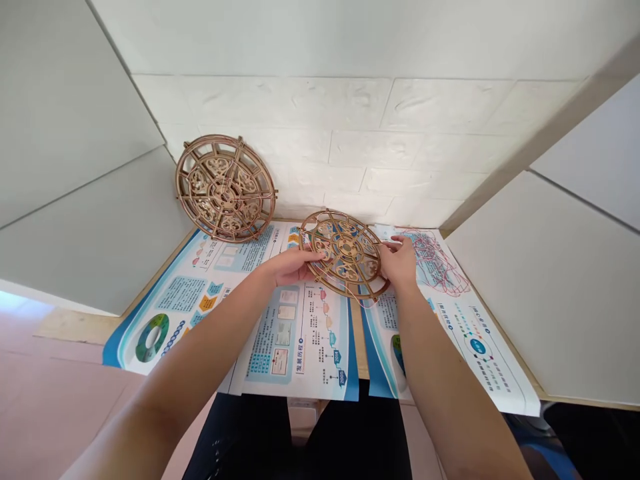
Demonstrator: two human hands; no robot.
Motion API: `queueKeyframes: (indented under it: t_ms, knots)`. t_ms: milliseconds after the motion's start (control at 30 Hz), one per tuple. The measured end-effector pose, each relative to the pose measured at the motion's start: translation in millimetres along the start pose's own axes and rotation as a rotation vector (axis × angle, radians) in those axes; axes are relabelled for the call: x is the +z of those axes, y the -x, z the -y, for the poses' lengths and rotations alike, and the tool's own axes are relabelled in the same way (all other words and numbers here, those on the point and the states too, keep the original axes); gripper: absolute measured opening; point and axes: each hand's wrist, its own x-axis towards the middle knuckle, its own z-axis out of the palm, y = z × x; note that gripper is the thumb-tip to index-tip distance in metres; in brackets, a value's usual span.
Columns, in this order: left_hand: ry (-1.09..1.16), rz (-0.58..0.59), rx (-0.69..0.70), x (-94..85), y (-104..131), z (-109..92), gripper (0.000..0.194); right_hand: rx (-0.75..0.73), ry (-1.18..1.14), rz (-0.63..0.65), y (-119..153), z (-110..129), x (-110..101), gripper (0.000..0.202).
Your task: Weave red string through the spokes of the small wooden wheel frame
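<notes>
At 8 o'clock on the openwork wheel [356, 253], the rim hides most of the left hand's [293, 265] fingers from me. At 3 o'clock on it, the right hand [401, 262] screens its own grip point; I cannot confirm whether it pinches rim or wire. In the wire tangle [434, 260], at 3 o'clock of my view, single strands are untraceable. Fine print on the sheets [320, 387] is too small to read. The lower edge cuts off the forearms [200, 353] at 7 and 5 o'clock, and the dark-clothed legs [250, 433] at 6.

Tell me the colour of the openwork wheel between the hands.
The wheel is golden-brown, best seen in the head view.
</notes>
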Motion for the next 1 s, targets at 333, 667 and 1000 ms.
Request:
queueKeyframes:
  t_ms: [333,667,1000]
  knots:
    - [0.084,0.177,0.089,-17.9,-29.3,20.9,0.055,-0.479,0.098,-0.023,22.4,32.9,-16.0,0.027]
    - [-0.063,0.354,0.054,-17.7,-29.2,15.6,0.053,-0.661,0.117,0.402,52.7,46.2,-7.1,0.042]
    - [-0.053,0.040,0.369,-7.4,-31.8,22.1,0.072,-0.603,0.035,0.224,47.3,40.8,-2.1,0.025]
